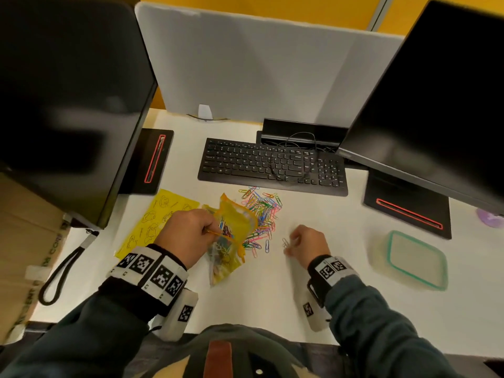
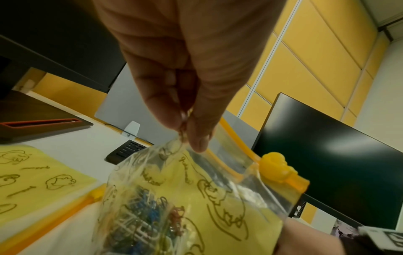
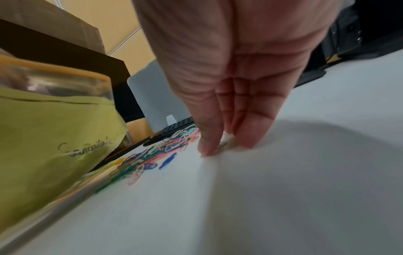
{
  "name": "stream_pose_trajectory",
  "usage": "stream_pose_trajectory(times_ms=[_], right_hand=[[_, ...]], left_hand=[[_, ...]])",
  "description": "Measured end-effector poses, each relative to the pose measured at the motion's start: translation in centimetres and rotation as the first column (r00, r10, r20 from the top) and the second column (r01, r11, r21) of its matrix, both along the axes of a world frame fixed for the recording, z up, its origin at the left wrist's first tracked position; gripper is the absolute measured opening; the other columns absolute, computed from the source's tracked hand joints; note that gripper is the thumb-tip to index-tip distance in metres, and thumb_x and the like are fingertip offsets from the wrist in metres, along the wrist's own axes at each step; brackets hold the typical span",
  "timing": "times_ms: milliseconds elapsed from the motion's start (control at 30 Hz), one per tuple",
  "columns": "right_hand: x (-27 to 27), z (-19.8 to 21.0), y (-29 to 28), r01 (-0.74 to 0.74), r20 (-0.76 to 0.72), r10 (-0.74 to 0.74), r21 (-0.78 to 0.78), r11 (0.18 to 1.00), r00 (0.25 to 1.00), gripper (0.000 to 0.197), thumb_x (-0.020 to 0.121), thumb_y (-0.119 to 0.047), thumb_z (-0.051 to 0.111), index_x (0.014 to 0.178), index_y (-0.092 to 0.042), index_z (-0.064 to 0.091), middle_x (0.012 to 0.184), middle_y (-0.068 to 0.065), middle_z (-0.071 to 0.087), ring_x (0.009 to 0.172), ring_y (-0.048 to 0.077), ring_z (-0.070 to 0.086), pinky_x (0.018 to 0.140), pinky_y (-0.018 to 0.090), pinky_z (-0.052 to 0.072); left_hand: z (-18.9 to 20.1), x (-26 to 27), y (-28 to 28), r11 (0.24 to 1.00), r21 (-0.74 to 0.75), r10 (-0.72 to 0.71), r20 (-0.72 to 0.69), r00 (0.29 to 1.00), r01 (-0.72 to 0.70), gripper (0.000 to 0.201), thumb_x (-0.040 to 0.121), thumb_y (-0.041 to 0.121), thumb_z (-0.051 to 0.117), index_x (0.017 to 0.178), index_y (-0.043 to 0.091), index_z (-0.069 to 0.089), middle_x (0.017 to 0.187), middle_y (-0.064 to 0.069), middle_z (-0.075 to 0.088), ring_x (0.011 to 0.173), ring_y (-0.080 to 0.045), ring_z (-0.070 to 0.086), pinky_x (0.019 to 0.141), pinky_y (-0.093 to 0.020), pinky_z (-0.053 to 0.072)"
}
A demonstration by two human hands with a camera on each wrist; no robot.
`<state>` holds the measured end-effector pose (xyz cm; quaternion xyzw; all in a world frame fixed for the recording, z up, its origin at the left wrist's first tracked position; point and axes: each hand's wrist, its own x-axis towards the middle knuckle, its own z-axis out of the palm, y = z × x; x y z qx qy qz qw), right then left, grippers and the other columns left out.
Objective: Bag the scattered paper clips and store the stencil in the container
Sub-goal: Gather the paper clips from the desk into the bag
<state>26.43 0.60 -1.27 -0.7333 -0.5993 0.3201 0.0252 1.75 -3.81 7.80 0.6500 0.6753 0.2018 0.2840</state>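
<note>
Clips [image 1: 261, 214] in many colours heaped loose on the white tabletop [image 1: 272, 296], between the two hands and a little beyond them, in front of the black keyboard [image 1: 272, 166]. Left hand [image 1: 188, 233] raised off the surface, thumb and fingertips [image 2: 197, 138] pinching the upper lip of a clear zip bag [image 1: 231, 236] with yellow printed backing and an orange slider [image 2: 281, 170]; bag mouth held agape, bottom sagging toward the tabletop, a clump of clips already lying inside. Right hand [image 1: 306, 242] lowered to the tabletop just right of the heap, fingers [image 3: 250, 131] and thumb drawn together around a pale clip [image 1: 285, 242] at their tips; grip blurred, so lifted or merely touched cannot be told. A single blue clip [image 1: 267, 245] lying apart from the pile, between bag and right hand. Yellow stencil [image 1: 152, 216] with outlined figures flat on the tabletop, under and beyond the left hand, partly covered by it. Clear container [image 1: 416, 260] with green rim well off to the outer side of the right hand, blurred. Dark monitors [image 1: 436, 91] looming on either side, with a grey divider panel [image 1: 259, 69] behind the keyboard.
</note>
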Motion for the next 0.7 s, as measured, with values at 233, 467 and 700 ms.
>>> stream_pose_trajectory(times_ms=[233,467,700], right_hand=[[-2.6,0.2,4.2,-0.293,0.098,0.287,0.062,0.954,0.953,0.015,0.084,-0.006,0.057,0.092,-0.007,0.069,0.106,0.014,0.066,0.099,0.029,0.06,0.084,0.027,0.045],[-2.9,0.3,7.5,-0.432,0.141,0.424,0.029,0.901,0.894,0.013,0.073,-0.013,0.073,0.086,-0.014,0.072,0.138,0.009,0.044,0.122,0.028,0.045,0.099,0.03,0.042],[-4.2,0.1,7.4,-0.424,0.134,0.405,0.159,0.892,0.904,0.028,0.084,-0.009,0.057,0.113,-0.008,0.054,0.113,0.017,0.058,0.102,0.033,0.057,0.085,0.032,0.045]], left_hand=[[0.0,0.1,-0.5,1.0,-0.027,0.001,-0.013,1.0,-0.001,0.007,0.073,0.008,0.069,0.077,0.013,0.071,0.087,-0.004,0.071,0.074,-0.016,0.056,0.071,-0.023,0.042],[0.2,-0.8,-1.3,0.997,-0.029,0.067,-0.016,0.998,-0.067,0.009,0.072,0.008,0.07,0.074,0.017,0.07,0.084,-0.005,0.071,0.075,-0.02,0.06,0.075,-0.034,0.051],[-0.2,-0.5,-1.6,0.996,-0.048,0.081,-0.014,0.997,-0.082,0.008,0.073,0.008,0.069,0.075,0.015,0.071,0.085,-0.005,0.071,0.074,-0.018,0.058,0.073,-0.028,0.048]])
